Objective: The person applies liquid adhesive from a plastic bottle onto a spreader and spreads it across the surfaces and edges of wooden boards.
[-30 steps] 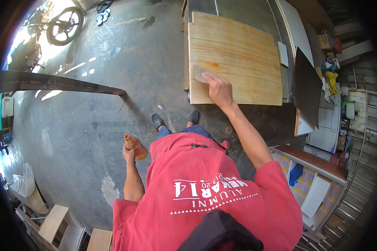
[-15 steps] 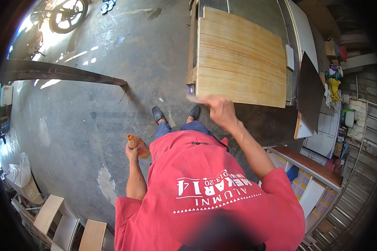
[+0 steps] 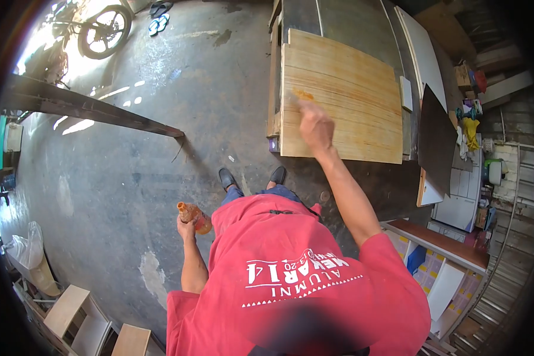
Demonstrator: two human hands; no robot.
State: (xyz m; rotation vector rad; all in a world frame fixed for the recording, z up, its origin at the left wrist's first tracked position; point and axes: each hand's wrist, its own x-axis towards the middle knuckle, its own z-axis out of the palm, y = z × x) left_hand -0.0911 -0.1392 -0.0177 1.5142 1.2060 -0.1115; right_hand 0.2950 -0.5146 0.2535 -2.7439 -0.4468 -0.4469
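My left hand [image 3: 187,226] is wrapped round a clear plastic bottle [image 3: 200,222] of amber-orange stuff, tilted with its open mouth up and to the left, beside my shirt. Out over the wooden board [image 3: 350,113], my right hand [image 3: 317,127] is closed on a small, thin, pale piece, smeared by motion. Just beyond those fingers, an orange smear [image 3: 303,94] lies on the board near its left edge. The board has pale yellow-brown grain and rests flat on a dark worktable [image 3: 362,29].
A dark post [image 3: 101,110] slants in from the left. Right of the worktable, a dark panel [image 3: 439,142] leans, with a brown-topped cabinet [image 3: 439,243] nearer me. Wooden shelving [image 3: 68,311] stands at lower left. A motorbike wheel [image 3: 105,32] and sandals [image 3: 158,24] are far off.
My right hand has moved forward from the board's near left corner to over its surface. An orange smear now shows there. My left hand still holds the bottle; the view has shifted slightly.
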